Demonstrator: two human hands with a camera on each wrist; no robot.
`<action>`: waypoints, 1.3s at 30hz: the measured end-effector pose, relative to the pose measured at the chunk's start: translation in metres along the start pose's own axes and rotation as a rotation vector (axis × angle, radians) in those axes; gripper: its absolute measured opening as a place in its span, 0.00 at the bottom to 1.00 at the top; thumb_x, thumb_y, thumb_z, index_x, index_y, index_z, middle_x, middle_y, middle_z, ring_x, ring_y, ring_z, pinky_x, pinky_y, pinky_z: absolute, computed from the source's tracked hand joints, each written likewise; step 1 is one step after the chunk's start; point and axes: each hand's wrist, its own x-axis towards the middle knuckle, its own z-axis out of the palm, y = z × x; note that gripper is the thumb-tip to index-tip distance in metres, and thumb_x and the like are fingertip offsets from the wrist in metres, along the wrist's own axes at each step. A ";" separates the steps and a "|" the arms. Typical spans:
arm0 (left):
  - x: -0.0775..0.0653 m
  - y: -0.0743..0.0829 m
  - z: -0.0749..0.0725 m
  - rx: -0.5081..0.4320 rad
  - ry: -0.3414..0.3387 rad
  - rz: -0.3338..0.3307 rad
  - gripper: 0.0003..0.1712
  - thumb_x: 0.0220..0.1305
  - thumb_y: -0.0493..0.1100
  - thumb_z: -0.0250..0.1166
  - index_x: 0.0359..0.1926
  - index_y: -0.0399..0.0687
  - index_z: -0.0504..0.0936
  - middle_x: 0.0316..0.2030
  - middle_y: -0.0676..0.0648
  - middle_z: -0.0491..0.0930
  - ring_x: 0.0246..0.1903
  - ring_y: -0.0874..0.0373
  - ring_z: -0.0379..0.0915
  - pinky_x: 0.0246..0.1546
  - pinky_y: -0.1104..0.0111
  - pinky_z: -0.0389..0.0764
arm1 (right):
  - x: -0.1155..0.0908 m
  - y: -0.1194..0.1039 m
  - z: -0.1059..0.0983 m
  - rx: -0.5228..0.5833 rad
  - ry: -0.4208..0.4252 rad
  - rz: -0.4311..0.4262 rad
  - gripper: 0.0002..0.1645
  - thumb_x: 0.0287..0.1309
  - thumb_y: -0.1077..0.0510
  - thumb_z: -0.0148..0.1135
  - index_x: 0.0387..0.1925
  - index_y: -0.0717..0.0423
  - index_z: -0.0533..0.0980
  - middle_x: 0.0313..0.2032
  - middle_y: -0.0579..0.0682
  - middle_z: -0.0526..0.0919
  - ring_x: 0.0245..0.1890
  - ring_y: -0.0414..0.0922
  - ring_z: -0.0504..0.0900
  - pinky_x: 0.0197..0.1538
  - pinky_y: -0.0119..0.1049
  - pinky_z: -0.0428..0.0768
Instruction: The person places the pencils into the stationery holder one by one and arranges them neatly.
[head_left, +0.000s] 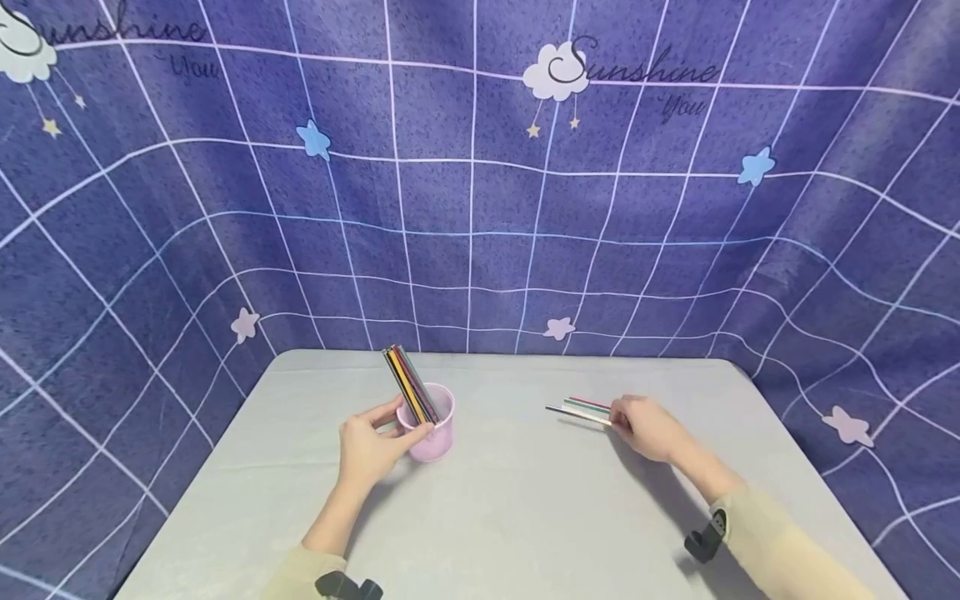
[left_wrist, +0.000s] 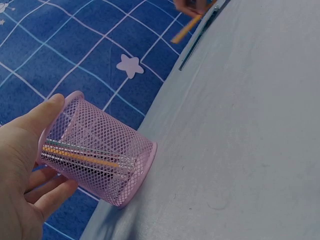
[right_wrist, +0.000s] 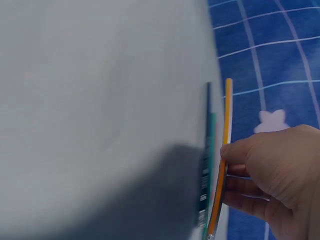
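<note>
A pink mesh pencil cup point(left_wrist: 100, 145) stands on the table, and my left hand point(head_left: 371, 450) grips it near the rim with thumb and fingers. Several pencils point(head_left: 412, 385), among them yellow, dark and red ones, lean to the left in the cup. Through the mesh their lower ends show in the left wrist view. At the right, my right hand point(right_wrist: 280, 172) pinches an orange pencil point(right_wrist: 228, 112) between thumb and fingers. Just beside it lie a teal pencil point(right_wrist: 212, 135) and a dark pencil point(right_wrist: 205, 165) on the table.
The pale grey table point(head_left: 510, 500) ends at a blue gridded curtain point(head_left: 480, 192) behind and on both sides. Dark straps sit on both sleeves near the wrists. The right hand's shadow falls across the table.
</note>
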 end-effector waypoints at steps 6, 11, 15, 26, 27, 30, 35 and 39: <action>0.001 0.000 -0.001 -0.002 0.006 0.005 0.38 0.42 0.41 0.90 0.55 0.31 0.87 0.50 0.32 0.89 0.46 0.37 0.91 0.36 0.76 0.92 | 0.020 -0.013 -0.021 0.061 0.087 -0.031 0.08 0.58 0.71 0.71 0.31 0.56 0.82 0.26 0.44 0.82 0.26 0.35 0.78 0.30 0.31 0.84; -0.001 0.001 0.000 0.001 0.005 0.007 0.38 0.42 0.42 0.90 0.55 0.31 0.87 0.49 0.32 0.89 0.46 0.37 0.91 0.38 0.66 0.95 | 0.032 -0.029 -0.033 0.169 0.122 0.005 0.05 0.63 0.69 0.69 0.35 0.56 0.83 0.27 0.44 0.84 0.28 0.35 0.81 0.33 0.31 0.88; -0.002 0.000 0.001 0.022 -0.004 0.002 0.39 0.44 0.45 0.90 0.56 0.32 0.87 0.50 0.32 0.89 0.47 0.37 0.91 0.39 0.63 0.95 | 0.041 -0.045 -0.041 0.246 0.162 0.025 0.03 0.66 0.66 0.69 0.37 0.56 0.83 0.29 0.45 0.87 0.30 0.36 0.83 0.35 0.31 0.91; 0.000 0.000 -0.001 0.030 0.013 0.001 0.38 0.42 0.44 0.91 0.55 0.35 0.88 0.48 0.33 0.90 0.45 0.37 0.91 0.36 0.70 0.94 | 0.074 -0.094 -0.058 0.493 0.328 0.042 0.04 0.70 0.63 0.68 0.41 0.61 0.81 0.36 0.52 0.90 0.39 0.46 0.90 0.42 0.34 0.95; 0.000 0.001 -0.001 0.027 0.013 0.001 0.38 0.43 0.44 0.90 0.55 0.34 0.88 0.48 0.33 0.90 0.45 0.37 0.91 0.36 0.71 0.94 | 0.077 -0.098 -0.058 0.519 0.337 0.042 0.03 0.70 0.63 0.68 0.41 0.61 0.81 0.36 0.52 0.90 0.39 0.47 0.90 0.43 0.34 0.95; -0.001 0.001 -0.002 0.022 0.015 -0.010 0.38 0.43 0.44 0.90 0.55 0.34 0.88 0.49 0.33 0.89 0.45 0.37 0.91 0.36 0.73 0.93 | 0.086 -0.111 -0.056 0.600 0.343 0.034 0.03 0.70 0.65 0.67 0.42 0.61 0.81 0.37 0.55 0.90 0.40 0.50 0.91 0.46 0.36 0.95; -0.001 0.000 -0.002 0.018 0.008 -0.020 0.38 0.43 0.44 0.90 0.55 0.33 0.88 0.49 0.32 0.89 0.46 0.37 0.91 0.36 0.74 0.93 | 0.103 -0.129 -0.042 0.710 0.338 0.005 0.03 0.71 0.66 0.66 0.43 0.63 0.79 0.39 0.59 0.90 0.42 0.55 0.91 0.47 0.33 0.95; 0.000 -0.001 -0.001 0.026 0.004 -0.015 0.38 0.43 0.44 0.90 0.56 0.34 0.88 0.49 0.33 0.89 0.46 0.37 0.91 0.36 0.74 0.93 | 0.118 -0.143 -0.034 0.773 0.326 -0.043 0.05 0.72 0.67 0.65 0.46 0.64 0.78 0.41 0.61 0.89 0.43 0.56 0.91 0.49 0.33 0.95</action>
